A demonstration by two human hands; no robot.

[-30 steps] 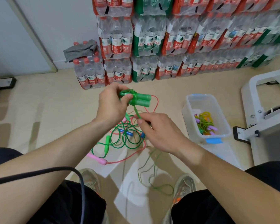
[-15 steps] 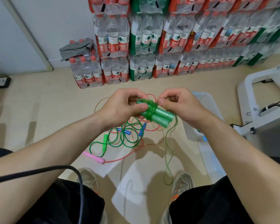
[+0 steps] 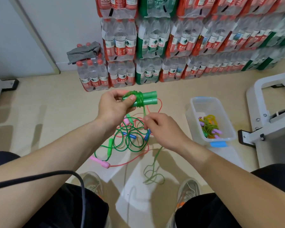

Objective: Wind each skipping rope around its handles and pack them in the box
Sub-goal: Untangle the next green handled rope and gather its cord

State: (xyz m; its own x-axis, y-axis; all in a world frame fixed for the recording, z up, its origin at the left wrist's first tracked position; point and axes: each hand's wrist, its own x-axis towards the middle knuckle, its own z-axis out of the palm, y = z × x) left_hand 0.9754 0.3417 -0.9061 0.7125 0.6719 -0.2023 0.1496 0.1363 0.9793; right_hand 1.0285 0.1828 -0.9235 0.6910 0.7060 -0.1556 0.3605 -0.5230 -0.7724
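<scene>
The left hand (image 3: 112,107) grips two green handles (image 3: 149,98) with green rope (image 3: 139,100) wound round them. Just below it, the right hand (image 3: 164,129) pinches the rope's loose length, which trails to the floor (image 3: 56,112); the box (image 3: 190,117) stands right of that hand, other ropes (image 3: 209,127) inside.

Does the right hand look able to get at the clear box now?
Likely yes: the open box stands right of the right hand, nothing between, though that hand pinches the green rope.

Glossy translucent plastic rope (image 3: 139,99), clear plastic box (image 3: 202,102), smooth matt floor (image 3: 56,102)
</scene>
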